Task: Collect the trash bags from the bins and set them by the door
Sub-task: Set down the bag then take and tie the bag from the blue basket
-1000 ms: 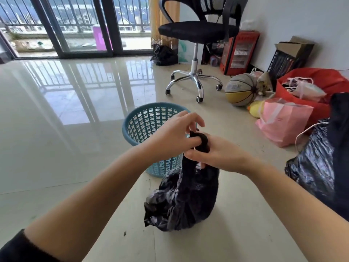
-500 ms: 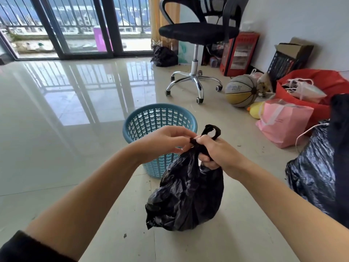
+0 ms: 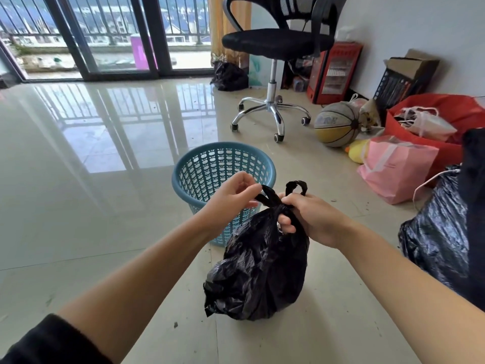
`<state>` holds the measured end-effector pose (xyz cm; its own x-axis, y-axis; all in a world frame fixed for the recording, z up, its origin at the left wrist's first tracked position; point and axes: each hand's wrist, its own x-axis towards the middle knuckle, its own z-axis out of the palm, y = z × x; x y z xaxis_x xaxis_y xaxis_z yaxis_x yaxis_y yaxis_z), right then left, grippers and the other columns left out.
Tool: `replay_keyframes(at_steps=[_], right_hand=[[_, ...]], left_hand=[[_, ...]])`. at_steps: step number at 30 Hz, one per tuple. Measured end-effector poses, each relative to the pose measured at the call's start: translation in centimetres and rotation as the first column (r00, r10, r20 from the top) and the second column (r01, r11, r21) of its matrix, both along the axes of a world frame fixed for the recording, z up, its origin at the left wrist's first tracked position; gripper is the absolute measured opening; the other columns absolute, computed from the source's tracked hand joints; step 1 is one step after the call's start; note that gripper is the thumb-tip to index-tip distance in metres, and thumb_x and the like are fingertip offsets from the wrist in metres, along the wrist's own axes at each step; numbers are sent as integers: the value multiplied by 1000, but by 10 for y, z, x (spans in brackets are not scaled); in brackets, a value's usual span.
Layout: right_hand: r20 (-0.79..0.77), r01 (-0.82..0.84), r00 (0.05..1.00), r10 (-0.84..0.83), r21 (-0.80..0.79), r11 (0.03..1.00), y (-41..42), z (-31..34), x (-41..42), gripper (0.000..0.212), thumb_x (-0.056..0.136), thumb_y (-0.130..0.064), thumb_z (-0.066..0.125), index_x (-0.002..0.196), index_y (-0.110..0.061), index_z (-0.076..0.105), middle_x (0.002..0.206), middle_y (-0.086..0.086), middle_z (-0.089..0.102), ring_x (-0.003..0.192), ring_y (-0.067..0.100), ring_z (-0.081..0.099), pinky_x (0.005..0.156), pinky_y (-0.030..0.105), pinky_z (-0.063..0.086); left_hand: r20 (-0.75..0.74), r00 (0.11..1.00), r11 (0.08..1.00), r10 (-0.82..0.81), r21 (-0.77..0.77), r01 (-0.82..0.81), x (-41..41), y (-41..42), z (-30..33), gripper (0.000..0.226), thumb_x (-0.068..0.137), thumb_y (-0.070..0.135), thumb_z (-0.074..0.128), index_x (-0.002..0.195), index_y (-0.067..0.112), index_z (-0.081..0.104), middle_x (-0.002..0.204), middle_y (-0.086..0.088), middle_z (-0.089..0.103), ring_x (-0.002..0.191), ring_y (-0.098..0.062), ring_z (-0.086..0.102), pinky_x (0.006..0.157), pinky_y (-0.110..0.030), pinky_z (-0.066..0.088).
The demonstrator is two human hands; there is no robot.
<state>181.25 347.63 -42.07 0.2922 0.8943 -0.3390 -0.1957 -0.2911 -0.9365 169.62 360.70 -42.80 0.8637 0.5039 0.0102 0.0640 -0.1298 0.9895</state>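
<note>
Bag on floor just in front of bin. My left hand now pinching one handle, right hand clenched on other, loop now poking up. Handles pulled apart since second ago; knot tightening, I judge, carry to door next.

Open floor left; bin ahead, clutter right.
</note>
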Motion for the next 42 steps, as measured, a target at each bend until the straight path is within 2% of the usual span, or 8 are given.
replay_keyframes(at_steps=[3,6,15,29,32,35,37,42], right_hand=[[-184,7,983,6,72,997,-3,4,4,32,100,-24,30,92,-10,57,62,1,46,55,14,43,65,27,41],[-180,-49,981,72,125,991,-7,9,6,37,91,-39,44,82,-12,66,66,2,51,62,14,48,73,27,43],[752,9,658,-31,34,999,-6,-13,12,19,87,-6,61,96,-18,49,75,-4,57,65,11,56,61,13,42],[918,-138,347,-193,253,957,-4,-37,-4,35,83,1,57,115,-12,56,102,4,65,92,21,60,80,31,49],[981,-55,156,-117,126,990,-5,-50,4,36,92,-13,52,128,-17,54,119,1,65,110,22,58,93,36,40],[987,139,159,17,-39,990,-11,-62,22,32,98,-25,40,125,-18,56,124,-1,63,119,21,54,98,36,34],[975,252,158,157,-194,948,-24,-73,39,28,99,-27,34,105,-18,59,113,2,65,110,25,55,88,36,35],[834,308,117,539,-547,779,-52,-121,56,21,94,-14,31,78,-25,38,89,0,64,89,28,61,72,33,28]], left_hand=[[-72,967,967,-244,-89,238,-1,-7,-14,38,88,21,65,123,20,47,112,1,61,105,-10,62,98,-32,50],[-97,953,958,-286,-68,280,-1,-18,-21,11,93,13,57,98,22,61,94,9,64,92,-5,61,95,-29,48],[-129,956,851,-264,-498,168,2,-5,-28,29,100,28,40,91,8,59,76,-7,66,63,-17,62,64,-26,54],[35,965,603,-262,-774,192,4,9,-45,24,97,15,44,109,3,61,101,-10,64,88,-19,64,87,-38,53],[-154,988,779,-2,-619,-94,11,6,-50,17,95,15,49,91,6,63,77,-6,57,67,-15,54,66,-29,48],[-350,913,977,210,101,-186,4,14,-56,31,89,15,51,59,15,43,56,2,38,51,-12,36,51,-26,31],[-459,845,891,274,453,-43,-10,29,-71,36,85,16,53,54,15,33,53,1,35,50,-15,34,49,-28,26],[-698,590,781,407,600,171,-54,56,-117,19,85,20,50,69,10,49,74,-4,54,72,-24,51,56,-25,38]])
